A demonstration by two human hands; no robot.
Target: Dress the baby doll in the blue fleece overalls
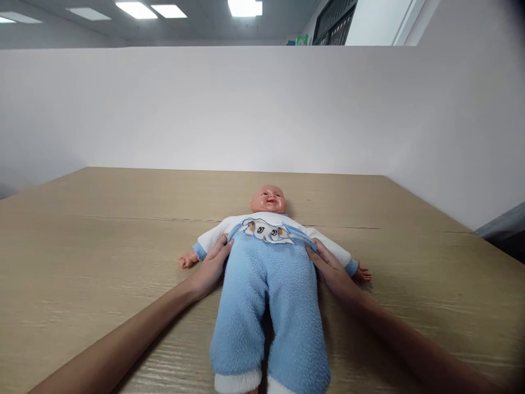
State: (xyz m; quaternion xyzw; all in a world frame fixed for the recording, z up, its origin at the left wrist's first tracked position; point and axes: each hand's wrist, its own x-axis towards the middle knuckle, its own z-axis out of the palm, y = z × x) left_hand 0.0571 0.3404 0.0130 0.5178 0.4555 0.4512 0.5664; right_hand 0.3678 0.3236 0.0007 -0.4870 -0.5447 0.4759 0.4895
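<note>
A baby doll (268,200) lies on its back with its head toward the far side and its arms spread. It wears blue fleece overalls (270,273) with an animal face on the bib (266,231), over a white top (334,246) with blue cuffs. My left hand (211,268) is closed at the left side of the overalls, near the waist. On the opposite side, my right hand (331,268) pinches the overalls' edge between thumb and fingers. Some fingers of both hands are hidden by the cloth. The doll's feet are mostly out of view.
The doll rests on a light wooden table (123,273) with a thin seam running across it. A white partition wall (238,109) rises behind the table. At the far right is a dark grey object (506,230) beyond the table edge.
</note>
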